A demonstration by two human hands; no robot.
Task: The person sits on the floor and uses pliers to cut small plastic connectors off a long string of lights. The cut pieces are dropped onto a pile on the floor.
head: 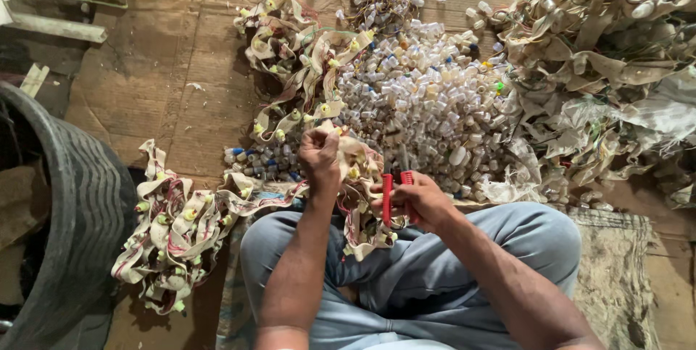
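Down on the floor, flattened brown cardboard (167, 67) covers the ground, creased and dusty, and the person sits cross-legged on it in pale blue trousers (449, 277). Off to the left edge stands a big dark ribbed tub (80, 205), with a couple of pale wooden strips (58, 27) lying behind it. Straight ahead spreads a heap of small clear plastic tubes (428, 96), with a few blue-capped ones (264, 158) at its near left edge. To the right rises a tangled mound of off-white strips and thin wires (616, 60). By the left knee lies another bundle of the same strips (177, 227), dotted with yellow-green caps.

Now the hands. The left hand (320, 154) is raised over the lap, fingers curled tightly shut, pinching a length of off-white strip (359, 176) that drapes down across the knees between both hands. The right hand (420, 201) sits just beside it, lower, wrapped around red-handled cutters (395, 190); the fingers are closed about the grips, and the two red handles stand close together. The cutter tip points up toward the strip, close against it, though whether the blades actually bite it I cannot tell.
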